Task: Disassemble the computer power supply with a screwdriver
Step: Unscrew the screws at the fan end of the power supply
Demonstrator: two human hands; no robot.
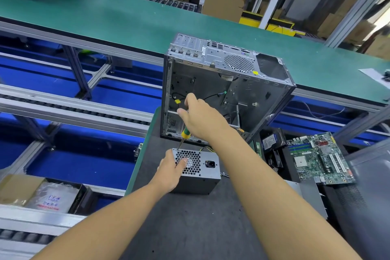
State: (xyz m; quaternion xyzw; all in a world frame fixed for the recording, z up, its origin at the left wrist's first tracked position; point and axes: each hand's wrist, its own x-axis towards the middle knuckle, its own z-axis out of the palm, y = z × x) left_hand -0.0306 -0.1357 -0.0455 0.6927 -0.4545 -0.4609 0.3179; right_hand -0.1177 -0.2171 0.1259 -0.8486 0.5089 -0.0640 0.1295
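On the table [190,228], just before the empty case [228,82], our left hand [171,172] grips the power supply [196,170] while our right hand [202,120] clenches the screwdriver [185,134] at its far-left corner screw. If we lean the shaft, the tip could cam out.

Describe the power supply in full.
The power supply is a grey metal box on the dark mat, before the open case. Its top face has a honeycomb grille and a black socket; wires leave its far side. The left hand grips its left edge, thumb on the grille. The screwdriver in the right hand meets its far-left corner.
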